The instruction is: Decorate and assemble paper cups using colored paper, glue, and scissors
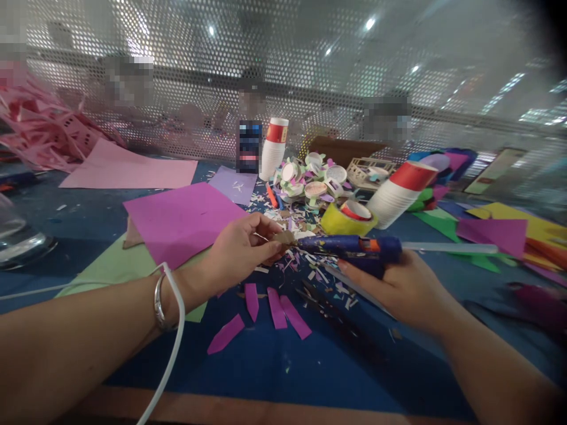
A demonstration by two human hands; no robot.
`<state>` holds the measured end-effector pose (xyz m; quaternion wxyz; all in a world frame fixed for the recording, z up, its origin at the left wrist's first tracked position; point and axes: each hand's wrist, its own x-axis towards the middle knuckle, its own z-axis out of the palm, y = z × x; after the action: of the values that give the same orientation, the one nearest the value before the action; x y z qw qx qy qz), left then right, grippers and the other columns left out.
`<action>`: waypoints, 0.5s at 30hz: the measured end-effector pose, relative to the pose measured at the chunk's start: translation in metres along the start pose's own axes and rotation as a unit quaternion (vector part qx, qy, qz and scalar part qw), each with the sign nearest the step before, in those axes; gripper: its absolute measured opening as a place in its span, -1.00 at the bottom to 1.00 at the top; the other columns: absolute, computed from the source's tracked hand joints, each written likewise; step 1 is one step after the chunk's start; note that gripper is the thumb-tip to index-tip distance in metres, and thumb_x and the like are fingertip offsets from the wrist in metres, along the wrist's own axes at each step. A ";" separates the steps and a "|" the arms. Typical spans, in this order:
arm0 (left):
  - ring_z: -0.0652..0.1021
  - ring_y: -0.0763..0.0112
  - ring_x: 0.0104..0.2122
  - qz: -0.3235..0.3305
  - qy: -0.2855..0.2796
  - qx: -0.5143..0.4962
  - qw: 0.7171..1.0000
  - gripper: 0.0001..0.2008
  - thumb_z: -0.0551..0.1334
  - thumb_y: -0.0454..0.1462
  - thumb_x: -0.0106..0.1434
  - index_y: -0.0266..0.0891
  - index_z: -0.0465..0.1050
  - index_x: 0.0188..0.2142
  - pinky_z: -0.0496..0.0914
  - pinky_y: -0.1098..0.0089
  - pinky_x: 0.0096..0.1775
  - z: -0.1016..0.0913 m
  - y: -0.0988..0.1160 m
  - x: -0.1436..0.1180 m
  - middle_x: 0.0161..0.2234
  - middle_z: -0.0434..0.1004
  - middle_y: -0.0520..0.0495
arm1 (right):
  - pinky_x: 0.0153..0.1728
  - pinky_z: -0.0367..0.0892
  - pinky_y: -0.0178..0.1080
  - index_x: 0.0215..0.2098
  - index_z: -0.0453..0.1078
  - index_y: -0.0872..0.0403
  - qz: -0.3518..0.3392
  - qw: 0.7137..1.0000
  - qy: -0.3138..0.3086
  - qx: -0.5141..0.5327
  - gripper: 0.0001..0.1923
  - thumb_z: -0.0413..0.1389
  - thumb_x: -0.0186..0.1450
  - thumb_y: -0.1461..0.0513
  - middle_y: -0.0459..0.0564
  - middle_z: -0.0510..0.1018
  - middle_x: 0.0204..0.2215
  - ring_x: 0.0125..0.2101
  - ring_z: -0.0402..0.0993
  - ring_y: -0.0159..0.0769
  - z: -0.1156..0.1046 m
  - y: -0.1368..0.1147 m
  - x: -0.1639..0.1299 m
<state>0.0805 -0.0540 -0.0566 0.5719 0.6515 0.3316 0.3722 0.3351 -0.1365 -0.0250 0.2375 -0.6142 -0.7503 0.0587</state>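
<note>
Two hands are shown meeting over the blue desk (274,366). A dark blue glue gun (349,245) is gripped in the right hand (398,289), fingers closed round its handle; its long axis is laid almost level, running right to left, with a pale glue stick (447,248) projecting from the rear and the nozzle directed at the left hand (241,251). A small brownish scrap of card (283,238) is pinched between the left thumb and fingertips, held just at the nozzle tip, so the left hand is the nearer to the piece. A silver bangle (158,301) and a white cord (175,330) are seen at the left wrist.

Below the hands, four magenta paper strips (277,310), flat and petal-shaped, are laid side by side. Paper trimmings (310,271) are scattered around. Behind are a magenta sheet (186,221), a yellow tape roll (348,218), a ribbed paper cup on its side (401,192) and an upright stack of cups (273,147).
</note>
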 end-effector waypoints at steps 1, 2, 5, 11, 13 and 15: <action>0.61 0.35 -0.35 0.000 0.000 -0.003 1.000 -0.75 0.37 -0.18 0.24 -0.25 0.41 -0.18 0.53 0.27 -0.25 0.000 0.000 0.000 -0.35 0.59 -0.07 | -0.43 0.50 -0.15 -0.34 0.59 0.07 -0.002 1.000 0.000 -0.002 -0.64 0.07 0.32 0.02 0.00 0.70 -0.43 -0.41 0.64 -0.06 0.000 0.001 0.000; 0.61 0.35 -0.34 0.000 -0.001 -0.007 1.000 -0.75 0.37 -0.17 0.24 -0.25 0.41 -0.18 0.53 0.27 -0.25 0.000 0.000 0.000 -0.34 0.59 -0.07 | -0.42 0.50 -0.15 -0.33 0.59 0.07 -0.005 1.000 0.002 -0.002 -0.65 0.07 0.33 0.02 0.00 0.71 -0.41 -0.39 0.65 -0.06 0.000 0.001 0.000; 0.60 0.36 -0.33 0.004 -0.002 -0.017 1.000 -0.75 0.37 -0.19 0.25 -0.24 0.40 -0.17 0.53 0.28 -0.23 0.000 -0.001 0.000 -0.32 0.59 -0.07 | -0.43 0.49 -0.17 -0.34 0.59 0.07 -0.003 1.000 -0.001 -0.003 -0.65 0.06 0.33 0.03 0.02 0.72 -0.36 -0.37 0.66 -0.06 0.001 0.001 0.001; 0.59 0.39 -0.34 0.018 -0.003 -0.009 1.000 -0.78 0.36 -0.21 0.26 -0.25 0.40 -0.18 0.52 0.31 -0.25 0.000 -0.001 -0.001 -0.34 0.57 -0.05 | -0.51 0.44 -0.19 -0.49 0.53 0.04 -0.007 1.000 0.001 -0.007 -0.64 0.07 0.31 0.03 -0.04 0.65 -0.55 -0.54 0.58 -0.15 -0.001 -0.002 0.001; 0.58 0.39 -0.33 0.024 -0.004 -0.001 1.000 -0.79 0.35 -0.22 0.26 -0.24 0.40 -0.17 0.52 0.31 -0.25 0.001 0.000 -0.001 -0.33 0.57 -0.04 | -0.51 0.44 -0.20 -0.49 0.54 0.05 -0.007 1.000 0.001 -0.007 -0.64 0.07 0.31 0.03 -0.04 0.64 -0.56 -0.55 0.57 -0.16 -0.001 -0.003 0.002; 0.58 0.38 -0.32 0.027 -0.003 0.005 1.000 -0.79 0.34 -0.23 0.27 -0.24 0.40 -0.16 0.52 0.29 -0.23 0.001 0.000 -0.001 -0.31 0.57 -0.05 | -0.51 0.45 -0.20 -0.48 0.56 0.05 0.001 1.000 0.024 -0.010 -0.66 0.11 0.28 0.03 -0.02 0.67 -0.51 -0.52 0.59 -0.15 -0.001 -0.003 0.002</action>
<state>0.0806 -0.0557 -0.0565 0.5596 0.6640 0.3139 0.3840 0.3327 -0.1359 -0.0223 0.2497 -0.6188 -0.7439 0.0366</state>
